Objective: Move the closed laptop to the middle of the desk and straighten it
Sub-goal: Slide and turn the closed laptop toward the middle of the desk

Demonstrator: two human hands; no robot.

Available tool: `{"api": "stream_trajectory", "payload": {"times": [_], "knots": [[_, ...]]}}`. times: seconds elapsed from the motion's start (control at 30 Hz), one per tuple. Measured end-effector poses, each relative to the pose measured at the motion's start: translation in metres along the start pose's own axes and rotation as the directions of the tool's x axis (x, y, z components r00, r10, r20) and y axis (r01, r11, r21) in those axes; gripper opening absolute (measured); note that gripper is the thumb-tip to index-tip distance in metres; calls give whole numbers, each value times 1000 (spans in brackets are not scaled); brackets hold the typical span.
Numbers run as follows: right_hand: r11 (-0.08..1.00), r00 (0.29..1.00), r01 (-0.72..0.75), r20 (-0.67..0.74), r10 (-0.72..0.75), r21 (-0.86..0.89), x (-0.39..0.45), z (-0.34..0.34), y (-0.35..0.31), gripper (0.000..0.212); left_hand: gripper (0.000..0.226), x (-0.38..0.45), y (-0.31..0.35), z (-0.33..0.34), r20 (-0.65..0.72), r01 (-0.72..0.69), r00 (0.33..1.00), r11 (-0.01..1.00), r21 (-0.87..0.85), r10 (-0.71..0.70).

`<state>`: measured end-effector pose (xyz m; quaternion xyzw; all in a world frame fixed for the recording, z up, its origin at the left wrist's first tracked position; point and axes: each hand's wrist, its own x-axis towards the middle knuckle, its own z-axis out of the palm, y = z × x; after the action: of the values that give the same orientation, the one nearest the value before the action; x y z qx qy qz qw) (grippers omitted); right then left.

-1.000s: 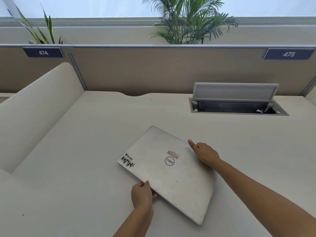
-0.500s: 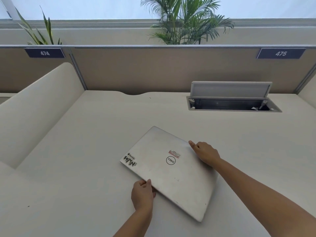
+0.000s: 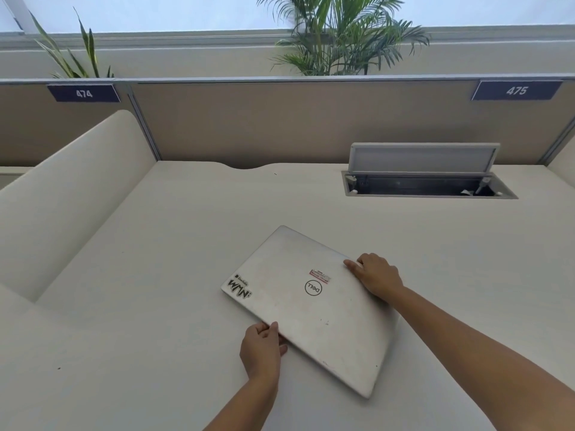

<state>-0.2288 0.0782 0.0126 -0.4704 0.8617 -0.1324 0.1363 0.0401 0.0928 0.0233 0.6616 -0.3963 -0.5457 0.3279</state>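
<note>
Laptop (image 3: 311,309) closed, flat on desk (image 3: 155,244), skewed, nearer than cable well (image 3: 429,186). Left hand (image 3: 261,349) pinches its near-left edge; right hand (image 3: 378,276) fingers curled over far-right edge. Advise: rotate with both hands evenly, keep flat, square to desk's edge.

Left hand (image 3: 260,348) fingertips tucked under laptop (image 3: 314,309) edge, out of sight. Both forearms cut off at bottom frame edge. Small red label (image 3: 320,276) on lid: text too small to read. Cable tray (image 3: 429,185) interior, upper right: dark, contents unclear.
</note>
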Motion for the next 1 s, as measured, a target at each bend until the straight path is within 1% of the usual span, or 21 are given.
{"api": "stream_trajectory", "payload": {"times": [0.07, 0.17, 0.3, 0.4, 0.57, 0.67, 0.8, 0.93, 1.0], "knots": [[1000, 1000, 0, -7, 0, -1, -1, 1, 0, 51, 10, 1, -1, 0, 0, -7, 1000, 1000, 6, 7], [1000, 1000, -1, -8, 1, -6, -2, 1, -1, 52, 14, 2, -3, 1, -7, -11, 1000, 1000, 11, 11], [1000, 999, -11, 33, 10, 21, -2, -2, -3, 42, 10, 1, -2, 1, -18, -14, 1000, 1000, 9, 15], [1000, 999, -7, 38, 6, 22, -3, -4, -5, 40, 7, 1, -2, 1, -30, -17, 999, 999, 27, 18], [1000, 999, 25, -22, -25, -19, -12, -6, -8, 40, 8, 0, -4, 2, -43, -19, 999, 999, 42, 21], [998, 999, 35, -33, -37, -57, -17, -8, -12, 40, 9, -2, -4, 3, -55, -17, 998, 999, 51, 20], [992, 995, 47, -84, -57, -113, -23, -8, -14, 44, 8, -2, -6, 1, -25, -26, 999, 998, 49, 27], [992, 986, 41, -157, -60, -122, -30, -9, -9, 38, 6, 2, -6, -8, 47, -20, 999, 999, -32, 21], [995, 982, 16, -187, -35, -101, -34, -9, -1, 35, 11, 6, -7, -18, 17, -21, 1000, 998, -66, 23]]}}
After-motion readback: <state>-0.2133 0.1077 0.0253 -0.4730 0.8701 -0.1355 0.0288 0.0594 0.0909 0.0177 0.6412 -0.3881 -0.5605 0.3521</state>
